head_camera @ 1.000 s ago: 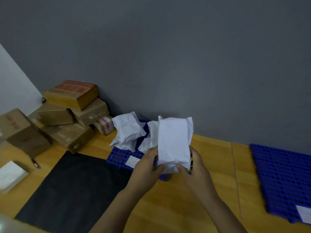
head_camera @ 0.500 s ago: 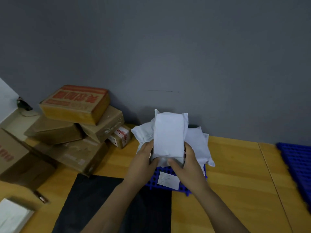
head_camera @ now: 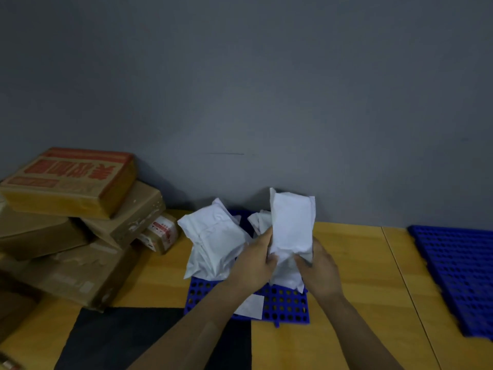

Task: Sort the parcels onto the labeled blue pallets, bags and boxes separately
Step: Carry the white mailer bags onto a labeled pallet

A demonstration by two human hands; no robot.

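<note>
- Left hand (head_camera: 256, 260) and right hand (head_camera: 318, 271) both grip the bottom of a white bag (head_camera: 292, 222), one on each side, with fingers curled round it.
- The bag stands up tall, just above the small blue pallet (head_camera: 288, 303).
- This pallet lies at the back edge of the bench (head_camera: 354, 263), close to the gray wall (head_camera: 266, 89).
- More white bags (head_camera: 213, 241) lie in a heap on the same pallet, just left of the held one.
- A white paper label (head_camera: 252, 307) sits on the front part of the pallet.
- Another blue pallet (head_camera: 458, 276) lies near the right edge of the bench.
- Brown boxes (head_camera: 80, 209) are piled at the back left corner.
- A black mat (head_camera: 133, 340) lies along the front edge.
</note>
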